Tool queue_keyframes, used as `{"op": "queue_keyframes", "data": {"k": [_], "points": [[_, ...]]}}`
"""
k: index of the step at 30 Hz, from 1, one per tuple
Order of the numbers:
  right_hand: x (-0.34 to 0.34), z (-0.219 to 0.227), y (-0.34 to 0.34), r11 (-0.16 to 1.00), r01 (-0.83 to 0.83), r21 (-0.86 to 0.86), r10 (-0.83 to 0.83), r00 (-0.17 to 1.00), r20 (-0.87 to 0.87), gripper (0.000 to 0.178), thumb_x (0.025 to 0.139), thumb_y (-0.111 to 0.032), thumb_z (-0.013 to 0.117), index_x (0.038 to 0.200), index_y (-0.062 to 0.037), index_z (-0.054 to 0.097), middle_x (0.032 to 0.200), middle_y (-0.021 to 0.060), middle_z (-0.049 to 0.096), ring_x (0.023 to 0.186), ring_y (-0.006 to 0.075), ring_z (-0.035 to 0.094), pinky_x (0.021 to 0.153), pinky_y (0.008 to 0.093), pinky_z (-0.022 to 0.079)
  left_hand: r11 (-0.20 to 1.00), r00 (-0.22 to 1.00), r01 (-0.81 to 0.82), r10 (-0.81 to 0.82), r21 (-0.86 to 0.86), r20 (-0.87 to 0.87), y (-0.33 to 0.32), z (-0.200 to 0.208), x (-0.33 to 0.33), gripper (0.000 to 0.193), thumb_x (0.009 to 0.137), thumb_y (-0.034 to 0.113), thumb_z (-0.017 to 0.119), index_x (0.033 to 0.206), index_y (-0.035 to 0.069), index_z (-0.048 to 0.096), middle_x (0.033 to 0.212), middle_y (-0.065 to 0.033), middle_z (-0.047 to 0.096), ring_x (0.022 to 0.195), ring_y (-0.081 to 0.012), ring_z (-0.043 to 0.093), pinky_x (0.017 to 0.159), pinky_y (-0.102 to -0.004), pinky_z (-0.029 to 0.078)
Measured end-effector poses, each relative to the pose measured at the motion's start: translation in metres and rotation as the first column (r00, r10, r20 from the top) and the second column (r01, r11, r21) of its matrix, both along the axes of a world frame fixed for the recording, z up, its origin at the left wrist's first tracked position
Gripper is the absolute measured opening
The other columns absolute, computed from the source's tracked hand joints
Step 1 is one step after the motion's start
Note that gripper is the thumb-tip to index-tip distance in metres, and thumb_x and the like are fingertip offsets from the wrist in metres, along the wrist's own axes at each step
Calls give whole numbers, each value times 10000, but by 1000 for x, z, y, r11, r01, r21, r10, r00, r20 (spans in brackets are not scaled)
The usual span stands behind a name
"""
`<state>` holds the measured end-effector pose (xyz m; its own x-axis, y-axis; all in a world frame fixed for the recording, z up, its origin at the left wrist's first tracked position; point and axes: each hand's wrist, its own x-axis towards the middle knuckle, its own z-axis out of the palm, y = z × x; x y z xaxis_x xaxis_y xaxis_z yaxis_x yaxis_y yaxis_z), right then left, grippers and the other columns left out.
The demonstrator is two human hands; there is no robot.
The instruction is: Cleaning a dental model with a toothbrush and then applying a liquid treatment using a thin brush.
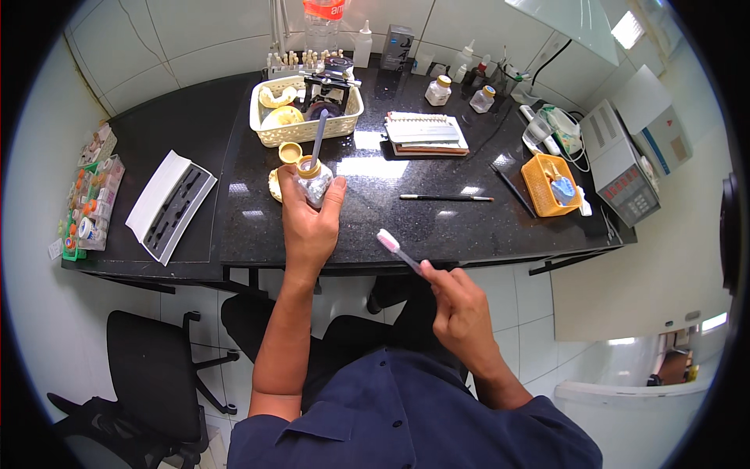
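My left hand (310, 234) is wrapped round a small clear jar (316, 191) with a gold-coloured neck, held over the counter's front half. A grey stick (319, 134) stands up out of its mouth, leaning slightly right. What the jar contains is hard to make out. Just behind it is a round gold lid (290, 152), and a yellowish piece (274, 186) is partly hidden by my fingers. In my right hand (459, 313), closed on its handle, is a toothbrush (397, 248). Its pink and white head points up and left, near the counter's front edge.
A cream basket (305, 133) holds dental casts and a black articulator. Behind my hands lie a tooth shade guide (426, 134) and a thin brush (445, 198). An orange basket (551, 184) sits right; an open case (172, 205) and vial rack (92, 207) are left. A chair (148, 375) stands lower left.
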<state>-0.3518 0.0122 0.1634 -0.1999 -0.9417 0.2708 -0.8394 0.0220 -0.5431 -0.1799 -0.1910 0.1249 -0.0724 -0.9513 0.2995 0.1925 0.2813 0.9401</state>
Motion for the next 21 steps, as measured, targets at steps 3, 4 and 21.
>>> {"op": "queue_keyframes", "data": {"k": [3,4,21], "points": [[6,-1,3,999,-19,-48,24,995,98,463,961,96,645,1374,-94,735,913,141,645,758,331,676,677,434,534,1000,1000,-2,2,1,7,0,-1,1,377,1040,114,755,1283,41,476,1063,-58,601,903,-115,593,812,-305,510],[4,0,3,999,-21,-46,25,995,98,463,961,96,645,1374,-94,735,913,141,645,758,331,676,677,434,534,1000,1000,-10,10,-15,8,-1,-1,1,377,1040,113,755,1283,40,475,1063,-60,606,905,-115,596,814,-305,512],[8,0,-10,990,-58,-129,75,990,124,421,998,43,651,1380,-118,724,902,147,625,771,362,686,696,469,543,999,999,-33,33,-8,2,-1,-2,-3,359,1047,108,739,1267,36,464,1036,-58,610,883,-117,602,793,-306,513]]}}
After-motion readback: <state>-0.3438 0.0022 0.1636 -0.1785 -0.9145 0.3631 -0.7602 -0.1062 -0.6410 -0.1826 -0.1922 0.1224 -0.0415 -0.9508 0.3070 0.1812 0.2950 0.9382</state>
